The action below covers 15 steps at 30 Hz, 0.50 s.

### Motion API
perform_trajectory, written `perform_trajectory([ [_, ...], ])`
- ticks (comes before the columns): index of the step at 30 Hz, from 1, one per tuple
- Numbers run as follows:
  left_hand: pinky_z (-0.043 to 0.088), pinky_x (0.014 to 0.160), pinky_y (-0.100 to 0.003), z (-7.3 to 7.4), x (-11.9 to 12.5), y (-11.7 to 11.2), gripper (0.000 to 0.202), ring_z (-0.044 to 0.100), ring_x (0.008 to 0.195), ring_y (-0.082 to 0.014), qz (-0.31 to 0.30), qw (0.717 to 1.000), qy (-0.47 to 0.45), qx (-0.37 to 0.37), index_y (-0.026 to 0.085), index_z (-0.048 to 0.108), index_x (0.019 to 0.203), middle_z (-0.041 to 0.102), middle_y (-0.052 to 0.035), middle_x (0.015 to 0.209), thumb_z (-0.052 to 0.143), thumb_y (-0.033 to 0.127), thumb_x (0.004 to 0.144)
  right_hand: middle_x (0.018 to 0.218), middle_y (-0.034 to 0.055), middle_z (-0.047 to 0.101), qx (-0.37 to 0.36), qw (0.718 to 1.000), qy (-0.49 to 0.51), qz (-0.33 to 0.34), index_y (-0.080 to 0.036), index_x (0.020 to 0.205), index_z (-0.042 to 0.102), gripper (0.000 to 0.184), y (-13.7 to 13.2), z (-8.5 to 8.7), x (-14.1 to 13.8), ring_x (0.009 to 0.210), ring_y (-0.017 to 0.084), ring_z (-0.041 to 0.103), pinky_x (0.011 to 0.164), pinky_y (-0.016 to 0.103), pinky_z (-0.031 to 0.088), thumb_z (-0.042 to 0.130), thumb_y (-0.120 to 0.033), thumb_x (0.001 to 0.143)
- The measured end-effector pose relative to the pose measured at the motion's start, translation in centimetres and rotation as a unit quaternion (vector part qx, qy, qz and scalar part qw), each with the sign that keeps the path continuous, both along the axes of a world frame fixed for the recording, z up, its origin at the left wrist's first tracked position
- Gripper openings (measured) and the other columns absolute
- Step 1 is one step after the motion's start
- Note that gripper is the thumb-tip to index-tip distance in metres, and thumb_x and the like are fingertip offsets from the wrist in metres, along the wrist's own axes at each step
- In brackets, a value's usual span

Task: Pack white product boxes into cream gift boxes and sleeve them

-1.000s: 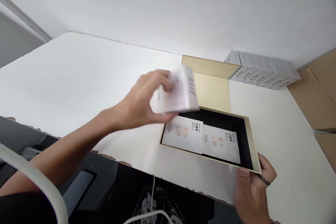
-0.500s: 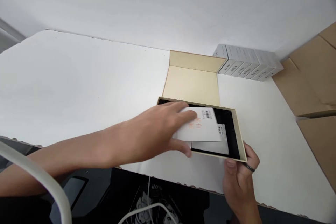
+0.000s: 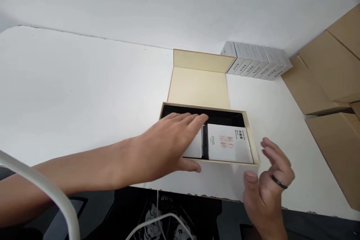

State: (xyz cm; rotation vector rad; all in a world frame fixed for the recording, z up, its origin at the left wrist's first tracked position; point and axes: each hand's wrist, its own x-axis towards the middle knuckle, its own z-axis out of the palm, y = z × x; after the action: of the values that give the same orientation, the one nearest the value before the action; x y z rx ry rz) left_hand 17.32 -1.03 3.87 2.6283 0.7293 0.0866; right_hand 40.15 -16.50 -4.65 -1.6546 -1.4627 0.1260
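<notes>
A beige gift box (image 3: 251,146) with a black inside lies open on the white table, its lid (image 3: 200,88) folded back flat behind it. Small white packets with orange print lie inside; one (image 3: 229,144) shows fully on the right. My left hand (image 3: 171,140) lies flat, fingers stretched, on the left packet (image 3: 194,149) in the box. My right hand (image 3: 267,183) hovers just off the box's near right corner, fingers spread, a dark ring on one finger, holding nothing.
A row of several small white boxes (image 3: 254,62) stands against the wall behind the lid. Brown cardboard cartons (image 3: 329,78) fill the right side. The table's near edge (image 3: 197,195) runs below my hands, with dark clothing and a white cable under it.
My left hand brought a white packet down into the box and now rests flat on it. My right hand let go of the box's corner and opened.
</notes>
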Motion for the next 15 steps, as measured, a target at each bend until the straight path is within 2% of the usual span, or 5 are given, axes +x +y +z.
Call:
perform_trajectory([
  [3,0.050,0.108,-0.046,0.0,-0.6,0.3,0.100,0.061,0.132,-0.0361,0.013,0.999,0.033,-0.012,0.008,0.036,0.153,0.063,-0.0201,0.144,0.090,0.047,0.079,0.162,0.0142,0.035,-0.057,0.979,-0.159,0.111,-0.029,0.150,0.043,0.055,1.2,3.1,1.2,0.148,0.034,0.035,0.112,0.055,0.038,0.059,-0.047,0.100],
  [5,0.050,0.105,-0.045,-0.1,-0.4,0.3,0.091,0.062,0.128,-0.0351,0.001,0.999,0.048,-0.012,0.008,0.037,0.151,0.063,-0.0188,0.141,0.086,0.045,0.083,0.163,0.0140,0.035,-0.095,0.936,-0.268,0.207,-0.029,0.145,0.050,0.052,2.9,5.0,1.6,0.146,0.035,0.036,0.110,0.053,0.040,0.063,-0.048,0.099],
  [8,0.050,0.102,-0.046,-0.2,0.0,0.2,0.080,0.062,0.124,-0.0345,-0.019,0.998,0.059,-0.006,0.009,0.041,0.147,0.063,-0.0178,0.138,0.081,0.043,0.088,0.153,0.0166,0.046,-0.108,0.874,-0.384,0.279,-0.026,0.137,0.057,0.055,6.0,7.3,1.3,0.138,0.038,0.045,0.107,0.055,0.042,0.076,-0.048,0.091],
  [11,0.050,0.099,-0.045,-0.3,0.0,0.1,0.074,0.063,0.119,-0.0335,-0.015,0.998,0.060,-0.012,0.010,0.044,0.143,0.064,-0.0157,0.133,0.080,0.043,0.087,0.124,0.0130,0.063,-0.166,0.821,-0.437,0.329,-0.024,0.122,0.067,0.048,8.5,8.6,0.3,0.115,0.032,0.059,0.097,0.050,0.050,0.084,-0.046,0.083],
  [15,0.049,0.097,-0.044,-0.1,0.2,0.3,0.074,0.064,0.112,-0.0318,-0.011,0.997,0.066,-0.027,0.011,0.044,0.144,0.066,-0.0128,0.125,0.079,0.043,0.087,0.107,0.0085,0.067,-0.233,0.775,-0.456,0.370,-0.024,0.102,0.074,0.040,10.5,9.4,-0.6,0.102,0.030,0.063,0.093,0.048,0.051,0.090,-0.049,0.074],
])
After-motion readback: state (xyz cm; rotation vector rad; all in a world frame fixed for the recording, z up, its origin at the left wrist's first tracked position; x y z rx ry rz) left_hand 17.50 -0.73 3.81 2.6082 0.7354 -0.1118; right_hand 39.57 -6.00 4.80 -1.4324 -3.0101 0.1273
